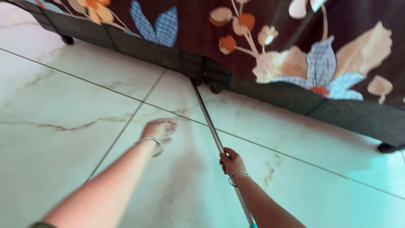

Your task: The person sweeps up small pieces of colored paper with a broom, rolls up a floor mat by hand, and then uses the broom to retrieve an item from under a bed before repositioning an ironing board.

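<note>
The right hand (231, 162) sits just past 6 o'clock from the frame's centre, its grip closed snugly round a thin metal pole (209, 122) — fingers wrapped over the shaft, a thin bangle (236, 177) on the wrist. The pole runs on a slant from about 5 o'clock at the bottom edge, where a bit of teal shows on it, up through the fist and on toward 12 o'clock, until its far end slips under the low edge of the bed (270, 90). What is fixed to that far end is hidden beneath the frame.

The left hand (159, 128) lies at about 9 o'clock from the right one, well apart from the pole, holding nothing — its grip loose, the fingers curled slightly and pointing toward the bed, hovering above the floor (63, 105). A silver bracelet (154, 142) circles that wrist.

The bed crosses the top of the view from 10 o'clock down to 3 o'clock, covered with a dark brown spread (202, 38) printed with blue, orange and cream flowers. Small dark feet show beneath its base at 10 o'clock and at 3 o'clock. The floor is pale marbled tile with thin grout lines, and a bluish tint lies on it at 4 o'clock.
</note>
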